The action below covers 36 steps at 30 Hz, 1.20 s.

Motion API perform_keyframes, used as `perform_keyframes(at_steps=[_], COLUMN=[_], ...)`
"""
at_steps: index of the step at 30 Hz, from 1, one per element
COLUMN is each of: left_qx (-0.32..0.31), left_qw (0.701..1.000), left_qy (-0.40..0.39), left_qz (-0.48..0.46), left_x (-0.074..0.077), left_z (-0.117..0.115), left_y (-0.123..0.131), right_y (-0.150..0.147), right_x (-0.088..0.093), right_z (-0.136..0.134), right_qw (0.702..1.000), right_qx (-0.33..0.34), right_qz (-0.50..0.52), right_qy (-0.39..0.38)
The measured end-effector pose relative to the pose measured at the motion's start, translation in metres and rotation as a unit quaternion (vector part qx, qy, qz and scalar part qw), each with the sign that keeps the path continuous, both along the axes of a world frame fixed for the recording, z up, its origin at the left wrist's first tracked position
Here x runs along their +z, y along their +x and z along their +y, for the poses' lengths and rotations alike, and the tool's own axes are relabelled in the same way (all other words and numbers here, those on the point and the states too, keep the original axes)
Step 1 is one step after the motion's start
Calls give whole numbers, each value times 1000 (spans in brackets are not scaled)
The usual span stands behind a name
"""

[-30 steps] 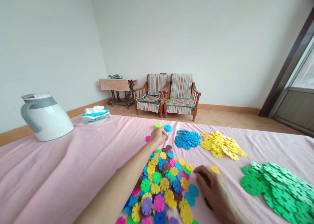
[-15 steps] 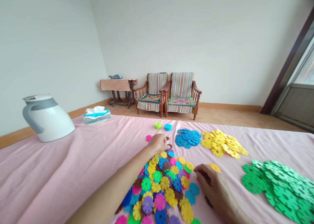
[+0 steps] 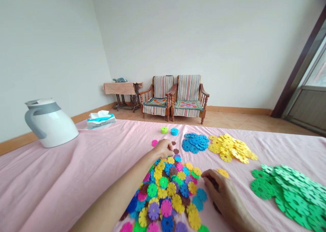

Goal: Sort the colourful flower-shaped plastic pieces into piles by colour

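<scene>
A mixed pile of coloured snowflake discs (image 3: 168,194) lies on the pink cloth in front of me. My left hand (image 3: 164,148) reaches to the pile's far edge with its fingers curled down by some brown discs (image 3: 175,151); what it holds is hidden. My right hand (image 3: 222,194) rests at the pile's right side, fingers bent over dark discs beside a single yellow disc (image 3: 222,172). Sorted heaps lie beyond: blue discs (image 3: 195,143), yellow discs (image 3: 231,148) and green discs (image 3: 287,191).
A white kettle (image 3: 48,122) and a tissue pack (image 3: 100,119) stand at the left of the pink-covered table (image 3: 76,167). Small light green (image 3: 164,130), cyan (image 3: 174,132) and pink (image 3: 154,143) disc groups lie at the far edge. Two striped armchairs (image 3: 174,98) stand by the wall.
My left hand has drawn back from near the cyan disc group to the far edge of the mixed pile. My right hand has hardly moved.
</scene>
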<state>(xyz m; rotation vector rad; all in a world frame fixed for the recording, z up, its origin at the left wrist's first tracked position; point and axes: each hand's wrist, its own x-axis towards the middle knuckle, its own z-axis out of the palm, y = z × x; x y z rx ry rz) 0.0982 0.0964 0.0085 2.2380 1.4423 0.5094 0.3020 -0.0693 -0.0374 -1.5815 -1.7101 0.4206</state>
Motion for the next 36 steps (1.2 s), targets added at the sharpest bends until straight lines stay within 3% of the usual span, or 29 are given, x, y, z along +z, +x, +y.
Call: perform_keyframes(at_steps=[10, 15, 18, 25, 31, 36], left_qx=[135, 153, 119, -55, -70, -32], left_qw=[989, 987, 991, 997, 996, 998], left_qy=[22, 41, 58, 47, 58, 47], left_qz=[-53, -40, -26, 6, 15, 4], left_x=[-16, -21, -16, -7, -9, -7], left_z=[43, 45, 35, 10, 9, 12], left_y=[14, 7, 4, 13, 15, 15], right_y=[1, -1, -1, 0, -1, 0], right_x=[-5, -1, -1, -3, -2, -3], right_z=[4, 2, 1, 2, 2, 3], right_qw=[1000, 1000, 1000, 1000, 1000, 1000], right_qx=[-4, -4, -2, -1, -2, 0], right_qz=[0, 1, 0, 1, -5, -6], right_qy=[1, 6, 3, -1, -1, -4])
